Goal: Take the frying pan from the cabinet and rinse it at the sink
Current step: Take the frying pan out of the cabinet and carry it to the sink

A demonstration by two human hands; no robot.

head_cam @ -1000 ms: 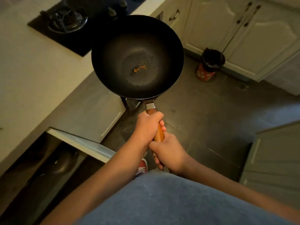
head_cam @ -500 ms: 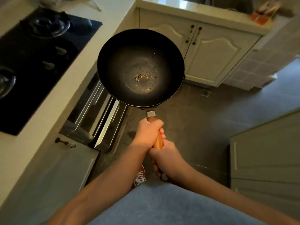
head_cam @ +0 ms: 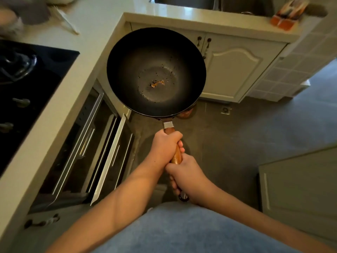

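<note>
A black frying pan (head_cam: pixel 156 72) with a wooden handle hangs level over the floor, in front of the counter corner. A small orange crumb and dark specks lie in its bottom. My left hand (head_cam: pixel 165 146) grips the handle close to the metal collar. My right hand (head_cam: pixel 186 175) grips the handle's rear end, just behind the left. The steel sink (head_cam: pixel 184 1) shows at the top edge, set in the white counter beyond the pan.
A black gas hob (head_cam: pixel 27 88) lies in the counter on the left. Below it stand open steel drawers (head_cam: pixel 94 143). White cabinet doors (head_cam: pixel 233 68) face me under the sink. A grey cabinet (head_cam: pixel 299 189) juts in at right. An orange item (head_cam: pixel 286 15) sits on the counter's right end.
The view has swung toward the sink counter while I carry the pan forward. The open low cabinet has left the view. Both hands keep the same hold on the handle.
</note>
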